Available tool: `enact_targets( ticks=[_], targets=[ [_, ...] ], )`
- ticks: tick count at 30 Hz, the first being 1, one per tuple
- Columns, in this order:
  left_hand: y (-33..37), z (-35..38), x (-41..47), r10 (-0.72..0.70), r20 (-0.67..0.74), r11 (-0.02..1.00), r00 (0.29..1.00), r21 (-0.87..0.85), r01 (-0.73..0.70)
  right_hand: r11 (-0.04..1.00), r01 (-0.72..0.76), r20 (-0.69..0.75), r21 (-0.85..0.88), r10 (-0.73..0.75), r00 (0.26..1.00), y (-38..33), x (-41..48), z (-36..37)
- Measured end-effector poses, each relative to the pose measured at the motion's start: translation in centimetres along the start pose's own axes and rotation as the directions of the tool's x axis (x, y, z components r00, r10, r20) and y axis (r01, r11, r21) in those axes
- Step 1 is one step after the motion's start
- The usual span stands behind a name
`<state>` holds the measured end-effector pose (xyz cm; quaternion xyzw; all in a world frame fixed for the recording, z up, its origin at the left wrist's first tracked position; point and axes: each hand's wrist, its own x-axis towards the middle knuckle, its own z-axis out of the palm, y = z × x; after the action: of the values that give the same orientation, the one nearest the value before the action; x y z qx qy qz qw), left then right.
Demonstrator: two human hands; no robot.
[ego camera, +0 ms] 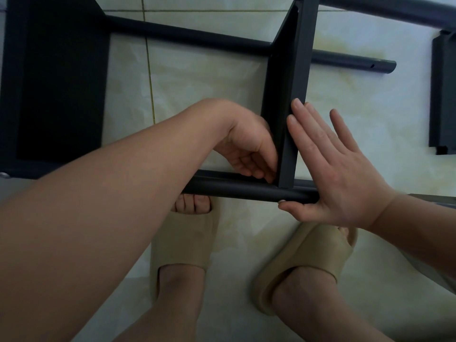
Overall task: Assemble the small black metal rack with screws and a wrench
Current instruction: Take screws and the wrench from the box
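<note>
The black metal rack lies on its side on the tiled floor. A narrow shelf panel (299, 58) stands on edge between a far tube (197, 37) and a near tube (234, 190). My left hand (246, 146) reaches into the inner corner where the panel meets the near tube, fingers curled against the joint. Whatever they hold is hidden. My right hand (330, 169) lies flat with straight fingers against the panel's outer face, its thumb under the near tube. I see no screw or wrench.
A wide black panel (56, 82) closes the rack's left side. A loose black panel (444, 95) lies at the right edge, and another tube (394, 8) runs along the top right. My feet in beige slippers (182, 240) stand just below the near tube.
</note>
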<state>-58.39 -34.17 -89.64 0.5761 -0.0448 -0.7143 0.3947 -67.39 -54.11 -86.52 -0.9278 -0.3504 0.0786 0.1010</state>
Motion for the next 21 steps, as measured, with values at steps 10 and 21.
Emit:
enact_targets(
  ticks=[10, 21],
  targets=[
    [-0.27, -0.03, 0.21, 0.021, 0.030, 0.997, 0.999, -0.071, -0.019, 1.000, -0.009, 0.011, 0.011, 0.009, 1.000, -0.03, 0.00, -0.16],
    [-0.21, -0.19, 0.34, -0.002, 0.031, 0.999, 1.000, -0.048, 0.004, 1.000, -0.008, 0.007, 0.016, 0.008, 1.000, -0.03, -0.03, -0.12]
  ],
)
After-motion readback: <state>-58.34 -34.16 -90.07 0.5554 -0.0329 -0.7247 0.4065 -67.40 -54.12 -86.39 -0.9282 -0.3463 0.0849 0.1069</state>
